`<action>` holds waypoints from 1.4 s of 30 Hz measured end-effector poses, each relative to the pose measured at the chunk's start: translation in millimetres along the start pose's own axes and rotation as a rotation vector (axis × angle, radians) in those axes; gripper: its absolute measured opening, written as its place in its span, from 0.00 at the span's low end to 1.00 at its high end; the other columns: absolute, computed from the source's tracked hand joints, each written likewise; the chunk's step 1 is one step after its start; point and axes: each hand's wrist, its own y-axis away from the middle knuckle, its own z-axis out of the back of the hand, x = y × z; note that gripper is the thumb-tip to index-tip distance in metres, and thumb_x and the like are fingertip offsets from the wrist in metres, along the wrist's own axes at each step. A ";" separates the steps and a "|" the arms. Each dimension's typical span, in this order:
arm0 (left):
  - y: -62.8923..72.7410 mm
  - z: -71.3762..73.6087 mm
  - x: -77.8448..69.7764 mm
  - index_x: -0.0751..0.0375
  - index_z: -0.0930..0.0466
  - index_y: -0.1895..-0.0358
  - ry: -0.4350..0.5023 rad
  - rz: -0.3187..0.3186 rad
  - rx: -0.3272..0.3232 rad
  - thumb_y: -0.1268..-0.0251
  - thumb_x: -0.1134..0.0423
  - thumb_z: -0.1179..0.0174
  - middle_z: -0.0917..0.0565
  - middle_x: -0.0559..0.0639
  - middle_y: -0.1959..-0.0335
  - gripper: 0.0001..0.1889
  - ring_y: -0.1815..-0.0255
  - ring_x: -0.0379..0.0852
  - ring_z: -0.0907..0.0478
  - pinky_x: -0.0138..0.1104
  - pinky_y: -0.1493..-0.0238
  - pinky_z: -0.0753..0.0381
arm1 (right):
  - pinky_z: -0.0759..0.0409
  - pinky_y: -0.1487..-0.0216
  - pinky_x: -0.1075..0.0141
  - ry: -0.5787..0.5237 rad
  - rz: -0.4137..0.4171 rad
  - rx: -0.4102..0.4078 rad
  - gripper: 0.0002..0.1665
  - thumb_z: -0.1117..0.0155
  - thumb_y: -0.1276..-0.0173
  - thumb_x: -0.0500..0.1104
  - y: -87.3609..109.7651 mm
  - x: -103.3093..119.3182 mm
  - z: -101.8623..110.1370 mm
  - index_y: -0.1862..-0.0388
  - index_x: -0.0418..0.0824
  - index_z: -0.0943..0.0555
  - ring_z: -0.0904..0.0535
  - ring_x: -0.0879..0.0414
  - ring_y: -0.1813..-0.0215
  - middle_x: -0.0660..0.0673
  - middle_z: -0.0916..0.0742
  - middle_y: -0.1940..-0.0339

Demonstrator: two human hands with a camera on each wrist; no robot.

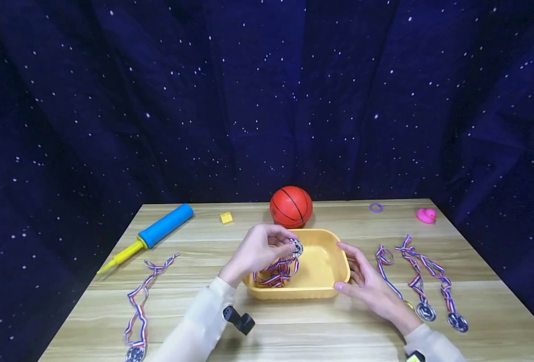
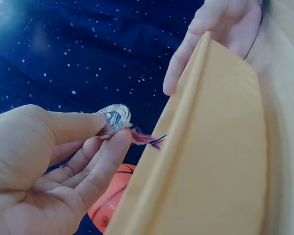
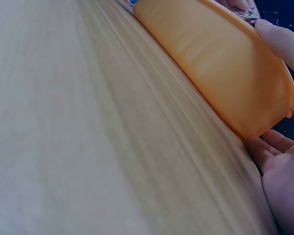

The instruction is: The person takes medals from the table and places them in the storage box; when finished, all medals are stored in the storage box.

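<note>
My left hand (image 1: 259,251) is over the left part of a yellow plastic basin (image 1: 323,261), pinching a silver medal (image 2: 116,119) between thumb and fingertips. From the medal, a red, white and blue ribbon (image 1: 276,277) runs down into the basin, where striped ribbon lies bunched at the left end. At the opposite end my right hand (image 1: 367,284) grips the basin, its thumb at the near corner and its fingers along the outer wall. In the right wrist view the thumb (image 3: 281,41) lies at the rim and the other fingers (image 3: 279,142) reach beneath the end wall.
A red basketball (image 1: 291,207) sits behind the basin. At left are a blue-and-yellow pump (image 1: 166,226) and a ribboned medal (image 1: 135,353). Right of my forearm lie two silver medals (image 1: 426,311) and a partly hidden gold one (image 1: 410,304). A yellow block (image 1: 226,217) and pink duck (image 1: 426,216) stand farther back.
</note>
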 end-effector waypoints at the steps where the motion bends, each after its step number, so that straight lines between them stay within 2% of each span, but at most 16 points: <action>1: 1.4 -0.8 2.8 0.60 0.06 0.49 -0.007 0.015 0.006 0.29 0.71 0.25 0.10 0.49 0.62 0.09 0.63 0.41 0.11 0.31 0.55 0.10 | 0.27 0.21 0.72 0.001 0.000 0.001 0.52 0.27 0.25 0.30 -0.2 0.2 0.0 0.10 0.38 0.43 0.27 0.49 0.19 0.26 0.31 0.16; 3: 3.6 -2.1 8.4 0.61 0.06 0.51 -0.007 0.049 0.027 0.30 0.71 0.25 0.11 0.48 0.64 0.08 0.64 0.41 0.11 0.31 0.56 0.10 | 0.27 0.21 0.72 -0.001 0.002 0.004 0.52 0.27 0.25 0.30 -0.8 0.5 0.2 0.10 0.38 0.43 0.27 0.49 0.18 0.26 0.32 0.16; 7: 5.1 -4.3 16.3 0.59 0.06 0.51 -0.086 0.079 0.073 0.35 0.73 0.21 0.11 0.45 0.66 0.12 0.67 0.39 0.12 0.30 0.58 0.12 | 0.27 0.21 0.72 -0.002 0.005 -0.002 0.52 0.27 0.25 0.30 -1.8 1.1 1.0 0.10 0.38 0.43 0.27 0.49 0.18 0.26 0.32 0.16; 10: 4.5 -6.8 19.3 0.60 0.06 0.51 -0.151 0.061 0.097 0.39 0.76 0.21 0.10 0.46 0.67 0.14 0.68 0.38 0.13 0.31 0.59 0.12 | 0.27 0.21 0.72 0.000 0.005 -0.006 0.52 0.26 0.26 0.30 -2.0 1.6 1.6 0.10 0.38 0.43 0.26 0.49 0.19 0.26 0.32 0.16; 17: 5.1 -13.7 20.7 0.63 0.06 0.50 -0.288 0.038 0.131 0.37 0.75 0.22 0.08 0.44 0.69 0.13 0.70 0.33 0.15 0.28 0.61 0.14 | 0.27 0.21 0.72 0.008 0.001 0.001 0.52 0.27 0.25 0.30 -1.9 0.9 2.8 0.10 0.38 0.43 0.27 0.47 0.18 0.27 0.32 0.16; 20: 4.8 -14.3 18.6 0.65 0.06 0.50 -0.344 0.007 0.122 0.39 0.74 0.20 0.07 0.48 0.68 0.14 0.69 0.36 0.13 0.29 0.62 0.13 | 0.27 0.21 0.72 0.007 -0.001 -0.002 0.52 0.27 0.25 0.30 -1.1 1.2 3.0 0.10 0.38 0.43 0.27 0.47 0.18 0.26 0.32 0.16; 25: 3.7 -9.6 12.8 0.65 0.07 0.48 -0.414 -0.067 0.051 0.39 0.69 0.18 0.05 0.55 0.58 0.16 0.62 0.48 0.09 0.33 0.58 0.12 | 0.27 0.22 0.73 0.004 -0.008 -0.011 0.52 0.26 0.25 0.30 0.1 2.4 2.2 0.10 0.39 0.42 0.26 0.48 0.19 0.26 0.31 0.17; 30: 6.3 3.6 6.2 0.59 0.06 0.46 -0.367 -0.134 -0.007 0.36 0.66 0.20 0.06 0.50 0.53 0.16 0.55 0.50 0.09 0.36 0.55 0.10 | 0.27 0.22 0.73 0.004 0.006 -0.001 0.52 0.27 0.25 0.30 -0.2 2.8 0.0 0.10 0.37 0.43 0.26 0.50 0.20 0.25 0.31 0.18; 35: 17.2 25.6 -1.2 0.54 0.07 0.43 -0.335 -0.178 -0.050 0.34 0.64 0.19 0.07 0.45 0.48 0.17 0.51 0.47 0.11 0.42 0.52 0.07 | 0.27 0.22 0.73 0.002 0.000 0.002 0.52 0.27 0.25 0.30 0.0 3.7 -2.1 0.10 0.37 0.43 0.26 0.50 0.19 0.25 0.31 0.18; 39: 32.8 47.8 -7.5 0.52 0.07 0.43 -0.341 -0.212 -0.093 0.34 0.64 0.18 0.08 0.43 0.46 0.18 0.49 0.45 0.12 0.44 0.50 0.07 | 0.28 0.21 0.73 0.000 -0.021 -0.005 0.52 0.26 0.26 0.31 0.3 3.9 -2.0 0.10 0.39 0.43 0.27 0.48 0.18 0.26 0.30 0.17; 42: 51.3 65.4 -11.7 0.49 0.07 0.42 -0.323 -0.205 -0.127 0.35 0.65 0.18 0.08 0.41 0.45 0.19 0.49 0.46 0.11 0.43 0.50 0.08 | 0.27 0.21 0.73 0.003 -0.026 -0.004 0.53 0.25 0.26 0.31 0.1 2.7 -0.9 0.10 0.39 0.43 0.27 0.47 0.18 0.26 0.31 0.17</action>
